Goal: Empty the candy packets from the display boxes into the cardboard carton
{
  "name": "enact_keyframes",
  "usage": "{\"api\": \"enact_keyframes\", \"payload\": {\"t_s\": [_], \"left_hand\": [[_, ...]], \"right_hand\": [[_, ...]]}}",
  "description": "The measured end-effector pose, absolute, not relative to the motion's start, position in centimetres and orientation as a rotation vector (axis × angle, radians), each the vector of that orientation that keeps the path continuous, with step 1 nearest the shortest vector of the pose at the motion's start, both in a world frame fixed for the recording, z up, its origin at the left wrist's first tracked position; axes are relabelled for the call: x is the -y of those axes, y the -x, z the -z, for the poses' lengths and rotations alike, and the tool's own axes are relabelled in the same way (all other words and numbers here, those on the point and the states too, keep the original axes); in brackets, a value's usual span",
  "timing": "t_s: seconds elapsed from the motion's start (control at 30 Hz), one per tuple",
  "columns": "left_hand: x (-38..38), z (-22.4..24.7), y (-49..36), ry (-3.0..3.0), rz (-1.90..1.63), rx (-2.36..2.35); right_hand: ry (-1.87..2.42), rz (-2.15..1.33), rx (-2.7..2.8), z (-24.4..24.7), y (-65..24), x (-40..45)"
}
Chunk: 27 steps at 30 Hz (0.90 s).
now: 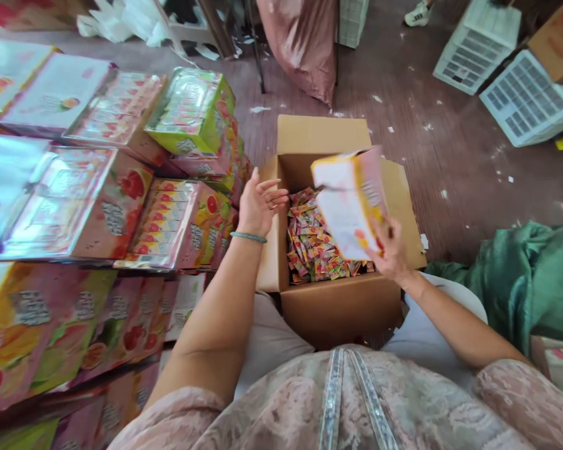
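My right hand [390,251] grips a small white, pink and yellow carton [344,206] by its lower right edge, tilted above an open cardboard box [340,306]. Many small colourful wrapped sachets [316,240] lie loose inside that box, which stands between my legs. The carton is blurred by motion, so its contents cannot be made out. Over the box's left flap, my left hand [261,201] is open with fingers spread and palm up, holding nothing. A bracelet [248,237] circles the left wrist.
Stacked fruit-printed cartons [115,212], several wrapped in clear film, fill the left side. A pink sack [304,44] stands beyond the box, white crates [528,94] at the upper right. Green cloth [530,281] lies to my right. Another person's shoe [417,14] shows at the top.
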<state>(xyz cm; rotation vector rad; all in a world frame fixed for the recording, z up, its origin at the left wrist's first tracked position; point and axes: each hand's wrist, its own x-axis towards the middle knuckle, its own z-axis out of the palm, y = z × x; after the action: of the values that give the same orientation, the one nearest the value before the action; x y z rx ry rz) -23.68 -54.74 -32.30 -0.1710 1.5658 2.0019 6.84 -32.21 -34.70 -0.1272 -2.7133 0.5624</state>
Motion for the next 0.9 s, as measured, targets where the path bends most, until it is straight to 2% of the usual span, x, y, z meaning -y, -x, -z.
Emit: {"api": "enact_keyframes", "payload": {"t_s": [0.1, 0.27, 0.37, 0.43, 0.57, 0.7, 0.8, 0.9], "left_hand": [[54.6, 30.5, 23.1, 0.300, -1.918, -1.578], [54.4, 28.7, 21.8, 0.271, -1.821, -1.565], [54.5, 28.9, 21.5, 0.286, -1.789, -1.581], [54.5, 29.0, 21.6, 0.307, -1.774, -1.582], [54.0, 28.9, 21.7, 0.349, -1.789, -1.614], [54.1, 27.3, 20.9, 0.468, -1.915, -1.606], [55.9, 25.7, 20.9, 0.400, -2.130, -1.510], [60.7, 26.6, 22.9, 0.193, -2.362, -1.485]], "right_hand": [[0.058, -0.761, 2.999, 34.5, -8.1, 33.0], [0.516, -0.709, 2.738, 33.2, -9.6, 33.9], [0.398, -0.834, 3.043, 33.3, -10.5, 33.9], [0.387, -0.835, 3.060, 33.1, -10.9, 32.8], [0.823, -0.365, 2.648, 30.2, -11.5, 26.8], [1.465, 0.037, 2.462, 27.6, -14.3, 20.4], [1.856, 0.156, 2.483, 29.0, -18.3, 18.6], [2.004, 0.128, 2.731, 32.1, -21.9, 17.6]]}}
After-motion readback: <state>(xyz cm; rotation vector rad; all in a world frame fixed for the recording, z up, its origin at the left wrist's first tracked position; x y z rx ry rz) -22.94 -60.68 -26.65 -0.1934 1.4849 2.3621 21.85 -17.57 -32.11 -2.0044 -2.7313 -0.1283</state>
